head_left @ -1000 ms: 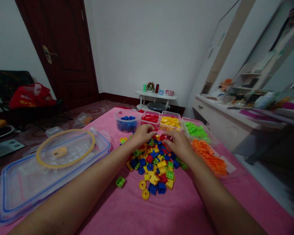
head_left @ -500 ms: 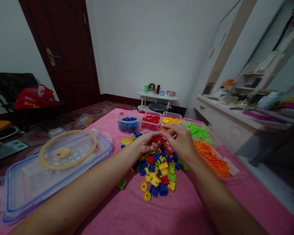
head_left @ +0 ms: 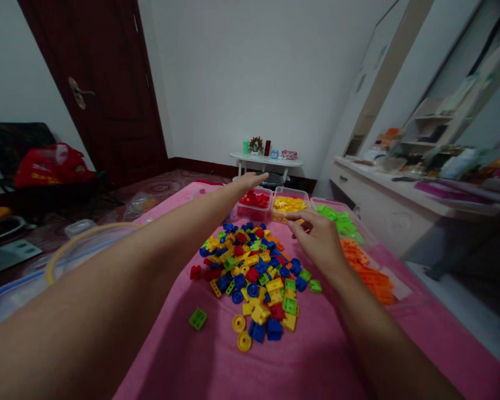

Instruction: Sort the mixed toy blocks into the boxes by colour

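Observation:
My left hand [head_left: 255, 180] is stretched out over the clear box of red bricks [head_left: 255, 201], seen nearly edge-on. Its visible fingers are extended and hold nothing I can see; some red bricks lie just under it. My right hand [head_left: 319, 236] hovers in front of the box of yellow bricks [head_left: 290, 204], fingers loosely bent and apart, with nothing visible in them. Between my arms lies a mixed pile of toy building bricks [head_left: 252, 261] in blue, yellow, red, green and orange. One green brick [head_left: 198, 319] lies apart at the near left.
Boxes of green bricks [head_left: 340, 221] and orange bricks [head_left: 364, 272] stand along the right. My left forearm mostly hides the round tub at the back left. Clear lids with blue rims [head_left: 8, 297] lie at the left on the pink cloth [head_left: 216, 366].
My left hand has moved forward and up from above the pile to over the red box, carrying its red bricks away. My right hand stays nearly in place. More of the pile shows.

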`<action>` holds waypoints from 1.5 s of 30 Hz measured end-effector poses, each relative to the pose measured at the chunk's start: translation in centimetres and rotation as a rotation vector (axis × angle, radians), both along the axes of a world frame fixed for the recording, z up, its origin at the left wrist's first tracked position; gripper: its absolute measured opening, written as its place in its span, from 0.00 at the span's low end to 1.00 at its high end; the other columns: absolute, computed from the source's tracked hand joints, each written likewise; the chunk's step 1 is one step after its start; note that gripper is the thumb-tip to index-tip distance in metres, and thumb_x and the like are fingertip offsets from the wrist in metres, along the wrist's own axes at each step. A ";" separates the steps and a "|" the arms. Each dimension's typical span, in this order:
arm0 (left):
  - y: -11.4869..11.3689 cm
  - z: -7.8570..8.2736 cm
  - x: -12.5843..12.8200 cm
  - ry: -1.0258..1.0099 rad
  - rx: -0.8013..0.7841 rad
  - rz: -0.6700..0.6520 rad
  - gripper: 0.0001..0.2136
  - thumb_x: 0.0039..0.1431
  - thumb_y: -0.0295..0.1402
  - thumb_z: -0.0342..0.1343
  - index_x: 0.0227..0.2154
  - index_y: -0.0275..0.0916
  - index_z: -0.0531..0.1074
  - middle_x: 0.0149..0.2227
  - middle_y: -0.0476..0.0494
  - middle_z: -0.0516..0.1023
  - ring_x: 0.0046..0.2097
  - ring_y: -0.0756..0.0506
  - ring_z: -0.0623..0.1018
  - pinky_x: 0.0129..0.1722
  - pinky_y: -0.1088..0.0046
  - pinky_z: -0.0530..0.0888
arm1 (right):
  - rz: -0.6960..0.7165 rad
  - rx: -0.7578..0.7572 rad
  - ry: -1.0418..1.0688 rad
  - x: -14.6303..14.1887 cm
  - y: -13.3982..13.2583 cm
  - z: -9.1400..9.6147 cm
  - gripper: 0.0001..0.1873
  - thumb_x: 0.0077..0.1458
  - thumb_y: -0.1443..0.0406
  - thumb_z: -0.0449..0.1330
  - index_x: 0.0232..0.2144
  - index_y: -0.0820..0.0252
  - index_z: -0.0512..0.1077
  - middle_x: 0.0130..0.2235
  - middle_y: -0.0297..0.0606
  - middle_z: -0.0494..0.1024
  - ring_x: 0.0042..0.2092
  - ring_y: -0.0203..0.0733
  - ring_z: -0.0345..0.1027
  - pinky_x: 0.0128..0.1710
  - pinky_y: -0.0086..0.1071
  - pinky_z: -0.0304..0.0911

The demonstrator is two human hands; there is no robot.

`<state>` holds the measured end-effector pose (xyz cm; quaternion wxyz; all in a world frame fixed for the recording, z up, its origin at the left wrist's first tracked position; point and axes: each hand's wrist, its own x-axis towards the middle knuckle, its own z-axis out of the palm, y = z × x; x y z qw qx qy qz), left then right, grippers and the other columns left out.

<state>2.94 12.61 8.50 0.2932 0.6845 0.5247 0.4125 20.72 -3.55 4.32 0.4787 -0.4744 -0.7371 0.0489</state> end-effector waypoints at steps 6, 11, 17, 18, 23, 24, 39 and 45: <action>-4.7 -3.5 0.9 0.627 0.204 -0.164 0.14 0.51 0.39 0.54 0.35 0.36 0.78 0.31 0.43 0.78 0.34 0.47 0.75 0.36 0.74 0.68 | -0.019 -0.058 -0.043 0.1 0.4 -0.7 0.10 0.50 0.66 0.56 0.32 0.60 0.77 0.33 0.38 0.77 0.28 0.36 0.68 0.29 0.30 0.63; -8.5 -6.6 0.7 0.922 0.181 -0.216 0.12 0.46 0.37 0.58 0.33 0.39 0.79 0.32 0.41 0.79 0.35 0.44 0.75 0.33 0.73 0.68 | -0.012 -0.086 -0.102 -0.2 0.5 -1.3 0.10 0.50 0.66 0.55 0.31 0.60 0.77 0.33 0.38 0.78 0.29 0.36 0.69 0.31 0.30 0.62; -9.1 -7.2 -0.4 0.664 0.182 -0.186 0.08 0.48 0.32 0.56 0.30 0.39 0.79 0.30 0.43 0.78 0.33 0.46 0.74 0.32 0.75 0.67 | -0.001 -0.158 -0.189 0.1 1.1 -3.1 0.11 0.50 0.67 0.54 0.31 0.58 0.77 0.32 0.37 0.79 0.30 0.37 0.70 0.30 0.30 0.62; -9.0 -6.7 -0.7 0.594 0.153 -0.196 0.08 0.48 0.32 0.55 0.29 0.38 0.78 0.28 0.44 0.78 0.31 0.48 0.74 0.30 0.76 0.67 | 0.000 -0.167 -0.195 0.1 1.1 -3.3 0.11 0.50 0.66 0.54 0.32 0.58 0.77 0.32 0.37 0.79 0.30 0.38 0.70 0.30 0.30 0.62; -9.3 -3.6 -3.2 0.396 -0.145 -0.343 0.10 0.48 0.31 0.54 0.31 0.33 0.76 0.25 0.46 0.75 0.25 0.52 0.71 0.25 0.80 0.65 | -0.002 -0.154 -0.207 -0.1 1.2 -3.5 0.12 0.50 0.66 0.54 0.33 0.58 0.77 0.34 0.37 0.79 0.30 0.37 0.69 0.30 0.29 0.62; -9.5 -3.1 -3.7 0.447 -0.195 -0.360 0.10 0.46 0.31 0.55 0.32 0.34 0.77 0.25 0.47 0.76 0.25 0.52 0.71 0.25 0.80 0.65 | 0.002 -0.152 -0.207 -0.2 1.2 -3.4 0.12 0.50 0.66 0.54 0.33 0.58 0.77 0.34 0.37 0.79 0.30 0.37 0.69 0.30 0.29 0.62; -11.9 -4.3 -3.7 0.826 -0.031 -0.332 0.14 0.39 0.25 0.53 0.30 0.37 0.78 0.28 0.46 0.77 0.27 0.50 0.71 0.25 0.78 0.62 | 0.069 -0.190 -0.208 -1.0 0.4 -2.6 0.11 0.49 0.69 0.55 0.32 0.58 0.77 0.33 0.36 0.79 0.32 0.38 0.69 0.33 0.30 0.62; -12.3 -3.6 -5.0 0.379 -0.335 -0.365 0.12 0.42 0.29 0.53 0.32 0.34 0.75 0.20 0.51 0.71 0.21 0.54 0.64 0.20 0.81 0.59 | 0.204 -0.209 -0.255 -2.9 -0.8 -2.4 0.10 0.48 0.68 0.57 0.34 0.57 0.77 0.36 0.37 0.78 0.36 0.38 0.69 0.36 0.30 0.62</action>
